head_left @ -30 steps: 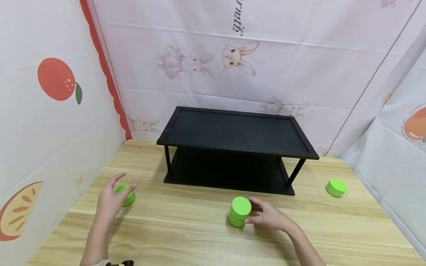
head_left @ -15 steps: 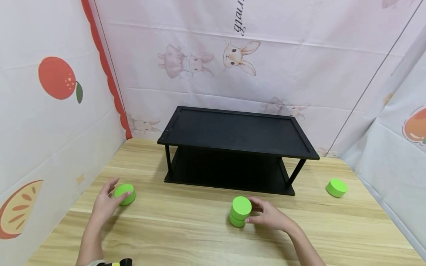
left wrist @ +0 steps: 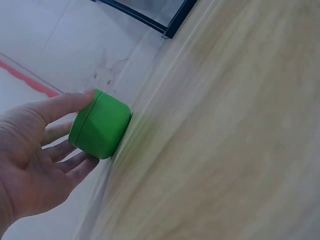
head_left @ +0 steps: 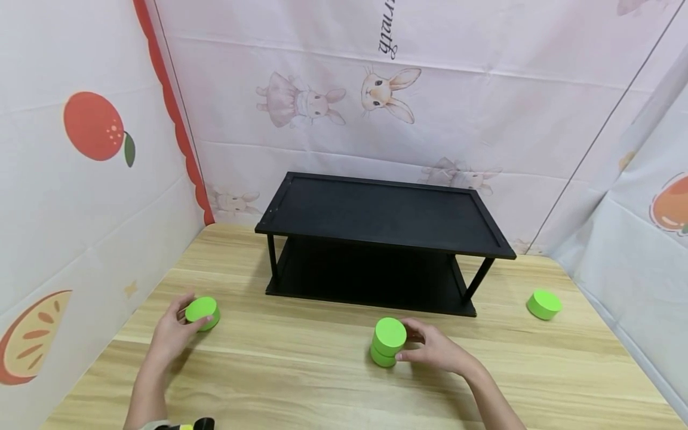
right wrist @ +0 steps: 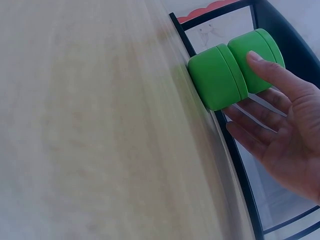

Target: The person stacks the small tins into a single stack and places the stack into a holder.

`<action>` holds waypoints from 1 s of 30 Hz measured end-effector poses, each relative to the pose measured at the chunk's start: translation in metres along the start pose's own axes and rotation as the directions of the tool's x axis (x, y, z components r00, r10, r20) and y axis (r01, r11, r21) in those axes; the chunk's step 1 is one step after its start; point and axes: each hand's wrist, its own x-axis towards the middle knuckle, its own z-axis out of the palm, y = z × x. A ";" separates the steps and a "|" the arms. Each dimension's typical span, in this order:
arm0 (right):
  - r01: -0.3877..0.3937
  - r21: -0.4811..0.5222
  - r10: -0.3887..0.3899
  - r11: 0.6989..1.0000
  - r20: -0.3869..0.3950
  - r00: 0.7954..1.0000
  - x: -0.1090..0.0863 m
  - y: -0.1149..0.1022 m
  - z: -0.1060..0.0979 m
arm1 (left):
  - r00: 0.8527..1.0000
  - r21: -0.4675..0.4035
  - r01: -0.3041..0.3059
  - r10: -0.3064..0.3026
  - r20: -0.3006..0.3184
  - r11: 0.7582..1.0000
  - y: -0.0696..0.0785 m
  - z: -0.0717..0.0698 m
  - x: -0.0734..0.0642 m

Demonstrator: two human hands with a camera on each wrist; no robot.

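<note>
On the left of the table, my left hand (head_left: 173, 329) holds a small green round tin (head_left: 204, 313) by its sides. In the left wrist view that tin (left wrist: 104, 125) stands on the table, with the thumb at its lid edge and fingers on the far side. Two more green tins are stacked in front of the black rack. My right hand (head_left: 438, 347) grips the upper tin (head_left: 389, 334) from the right, its thumb low on it. The lower tin (right wrist: 214, 80) rests on the table, and its lid seam shows in the right wrist view.
A black two-tier rack (head_left: 376, 212) stands at the back middle of the wooden table (head_left: 301, 382). Another green tin (head_left: 544, 303) sits at the far right. Printed cloth (head_left: 333, 54) hangs behind and along both sides.
My left hand has shifted slightly left and down around the left tin, and its fingers have closed in on the tin's sides. The right hand and the stack have stayed put.
</note>
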 end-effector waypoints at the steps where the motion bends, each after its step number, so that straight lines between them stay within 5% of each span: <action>1: 0.003 -0.002 -0.003 1.000 0.001 1.000 0.000 0.000 0.000 | 1.000 0.003 0.006 -0.006 0.003 1.000 0.000 0.000 0.000; 30: -0.001 -0.018 0.001 1.000 -0.004 1.000 0.000 0.000 0.000 | 0.998 0.017 0.050 -0.051 0.023 0.999 0.002 0.000 -0.004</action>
